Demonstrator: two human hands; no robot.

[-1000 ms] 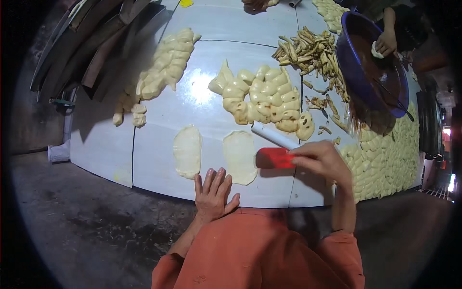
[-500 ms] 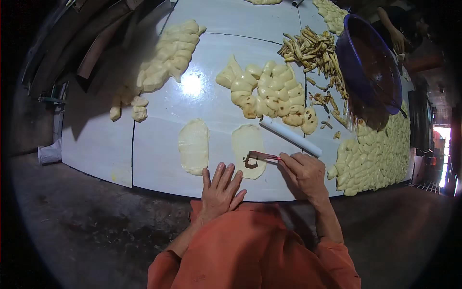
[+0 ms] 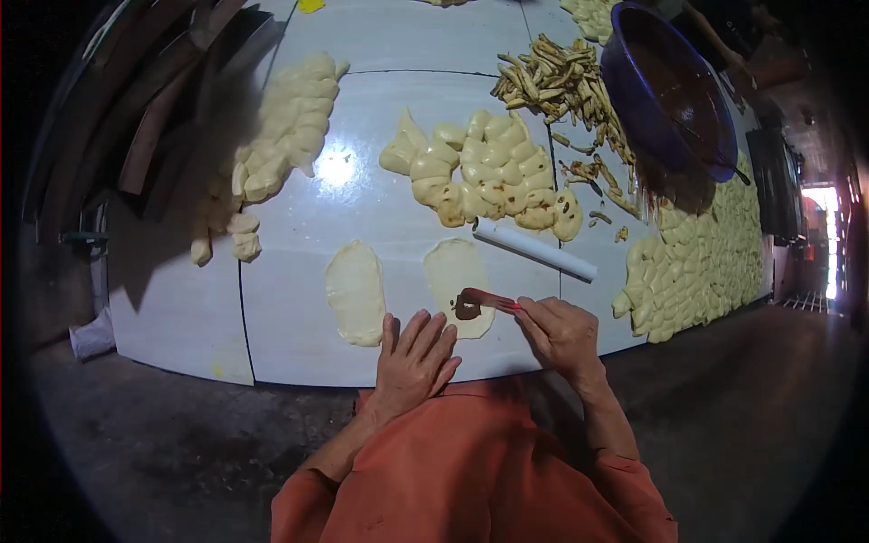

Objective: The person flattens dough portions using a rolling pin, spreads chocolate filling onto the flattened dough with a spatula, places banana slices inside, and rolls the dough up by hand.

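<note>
Some bare table edge point(image 3: 502, 360) separates open left hand point(image 3: 415, 362) from right hand point(image 3: 563, 338) gripping spatula point(image 3: 491, 299).

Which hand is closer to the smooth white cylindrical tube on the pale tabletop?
Right. The right hand, holding a flat red spatula, is just on the tube's near side; the left hand is farther, nearer the person and leftward.

Shadow obscures a co-worker point(image 3: 720, 43) at upper right.
The right hand point(image 3: 563, 333) covers the grip of a red spatula point(image 3: 493, 300); picture edges crop the orange garment point(image 3: 471, 471) and far dough point(image 3: 590, 18).
</note>
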